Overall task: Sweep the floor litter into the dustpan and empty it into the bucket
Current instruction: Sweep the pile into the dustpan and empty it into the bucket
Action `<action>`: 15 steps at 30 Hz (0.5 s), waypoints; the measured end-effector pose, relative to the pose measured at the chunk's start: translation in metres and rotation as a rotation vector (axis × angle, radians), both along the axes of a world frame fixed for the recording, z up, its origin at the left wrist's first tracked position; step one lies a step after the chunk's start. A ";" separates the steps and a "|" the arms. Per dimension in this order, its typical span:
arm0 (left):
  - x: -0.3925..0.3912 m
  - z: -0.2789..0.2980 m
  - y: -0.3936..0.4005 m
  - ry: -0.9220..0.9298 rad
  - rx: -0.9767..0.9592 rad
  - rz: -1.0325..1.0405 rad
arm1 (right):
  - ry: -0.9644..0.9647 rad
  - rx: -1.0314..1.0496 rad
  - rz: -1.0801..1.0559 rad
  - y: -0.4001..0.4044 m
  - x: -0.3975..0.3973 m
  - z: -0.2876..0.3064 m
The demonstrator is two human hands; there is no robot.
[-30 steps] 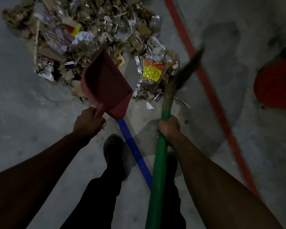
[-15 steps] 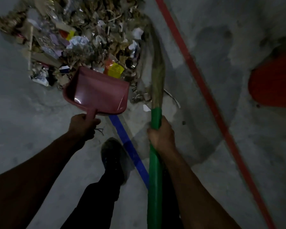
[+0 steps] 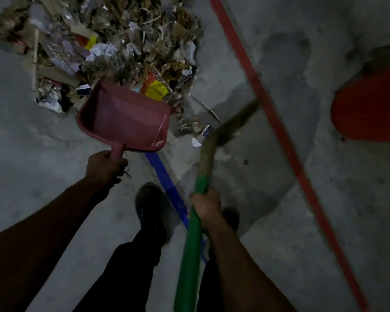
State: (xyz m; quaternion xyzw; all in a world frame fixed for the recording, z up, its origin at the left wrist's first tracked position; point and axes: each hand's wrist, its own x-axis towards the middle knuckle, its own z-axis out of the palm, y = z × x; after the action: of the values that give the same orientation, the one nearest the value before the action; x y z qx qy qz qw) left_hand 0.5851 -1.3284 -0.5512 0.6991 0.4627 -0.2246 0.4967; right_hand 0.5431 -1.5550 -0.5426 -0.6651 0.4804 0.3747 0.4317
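A large heap of litter point(image 3: 122, 46), made of paper, wrappers and dry leaves, covers the concrete floor at the upper left. My left hand point(image 3: 105, 164) grips the short handle of a pink dustpan point(image 3: 126, 118), whose open mouth lies against the near edge of the heap; the pan looks empty. My right hand point(image 3: 206, 204) is closed around the green handle of a broom point(image 3: 191, 244). Its brown bristle head point(image 3: 230, 124) is blurred and points up to the right, away from the heap. A red bucket point(image 3: 369, 104) stands at the right edge.
A red floor line point(image 3: 277, 122) runs diagonally between the heap and the bucket. A blue floor line point(image 3: 167, 179) passes between my feet. My left shoe point(image 3: 152, 206) stands just behind the dustpan. Small scraps point(image 3: 206, 130) lie right of the pan.
The broom head has swung from lying along the heap's right edge out to the right. The dustpan has shifted slightly right and closer to the yellow wrapper.
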 end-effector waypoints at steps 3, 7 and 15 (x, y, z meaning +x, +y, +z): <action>-0.006 -0.004 0.012 -0.004 0.013 0.025 | -0.070 0.116 0.046 0.048 0.022 -0.008; -0.015 -0.003 0.023 -0.009 0.038 0.068 | -0.218 0.145 0.142 0.071 0.044 0.005; -0.021 0.011 0.024 0.016 0.034 0.072 | -0.155 0.057 -0.307 0.025 -0.008 0.042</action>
State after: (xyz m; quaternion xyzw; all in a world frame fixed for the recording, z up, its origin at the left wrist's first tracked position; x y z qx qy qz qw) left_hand 0.5641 -1.3046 -0.5397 0.6886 0.4953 -0.2042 0.4886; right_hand 0.5352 -1.5297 -0.5007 -0.5981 0.5309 0.2654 0.5385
